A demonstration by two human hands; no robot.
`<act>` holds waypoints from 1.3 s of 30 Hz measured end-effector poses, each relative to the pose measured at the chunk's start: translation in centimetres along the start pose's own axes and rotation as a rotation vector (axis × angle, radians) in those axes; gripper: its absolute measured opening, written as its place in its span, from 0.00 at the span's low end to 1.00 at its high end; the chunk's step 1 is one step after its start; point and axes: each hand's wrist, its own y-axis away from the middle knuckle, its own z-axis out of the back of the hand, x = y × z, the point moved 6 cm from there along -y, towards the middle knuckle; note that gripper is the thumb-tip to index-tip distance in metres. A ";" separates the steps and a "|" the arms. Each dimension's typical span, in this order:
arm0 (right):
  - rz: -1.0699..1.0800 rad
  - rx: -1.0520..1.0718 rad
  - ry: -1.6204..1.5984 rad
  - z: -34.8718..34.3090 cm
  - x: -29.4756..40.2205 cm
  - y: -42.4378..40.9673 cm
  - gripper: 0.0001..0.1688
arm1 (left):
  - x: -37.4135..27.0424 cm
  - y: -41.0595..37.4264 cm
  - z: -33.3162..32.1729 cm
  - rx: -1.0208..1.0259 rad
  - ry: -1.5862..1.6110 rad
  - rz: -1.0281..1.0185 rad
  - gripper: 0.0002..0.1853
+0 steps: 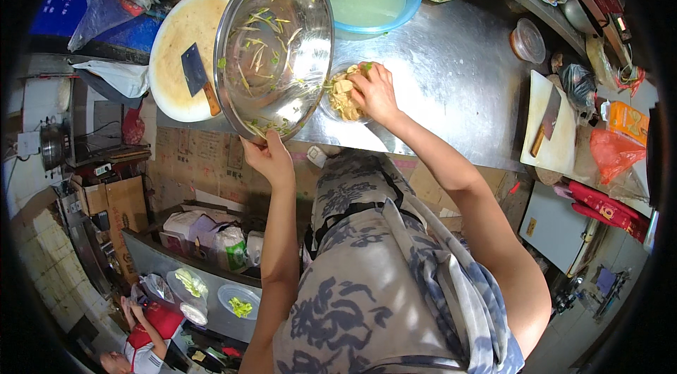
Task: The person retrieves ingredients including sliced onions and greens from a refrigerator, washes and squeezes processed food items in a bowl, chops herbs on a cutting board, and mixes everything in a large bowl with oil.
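My left hand (268, 158) grips the near rim of a large stainless steel bowl (312, 104), which is tilted on its side with shredded vegetable bits stuck inside. To its right, my right hand (376, 89) rests with bent fingers on pale yellow food pieces (344, 95) in a small clear container (328, 109). Green bits lie by the fingertips; whether the fingers pinch anything cannot be told. Left of the bowl, a cleaver (195, 71) with a wooden handle lies on a round white cutting board (174, 46).
A blue basin (365, 29) of cloudy liquid stands at the back of the steel table (455, 83). On the right are a lidded tub (529, 41) and a second knife (550, 115) on a rectangular board (568, 149). Another person (143, 339) is at the lower left.
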 end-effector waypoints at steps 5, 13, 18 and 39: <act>0.171 0.219 -0.153 -1.1 0.9 1.3 0.16 | 0.0 0.1 0.0 0.006 -0.013 0.104 0.23; 0.175 0.232 -0.078 -3.2 0.6 -0.6 0.12 | 0.3 -0.3 0.9 -0.016 0.123 0.144 0.22; -0.375 -0.035 -0.628 1.2 -0.2 -8.4 0.10 | 2.9 -1.9 2.5 -0.018 0.268 0.269 0.24; -0.080 -0.094 -0.717 1.4 16.0 -21.4 0.16 | -1.2 -2.4 -1.7 0.278 0.387 0.518 0.29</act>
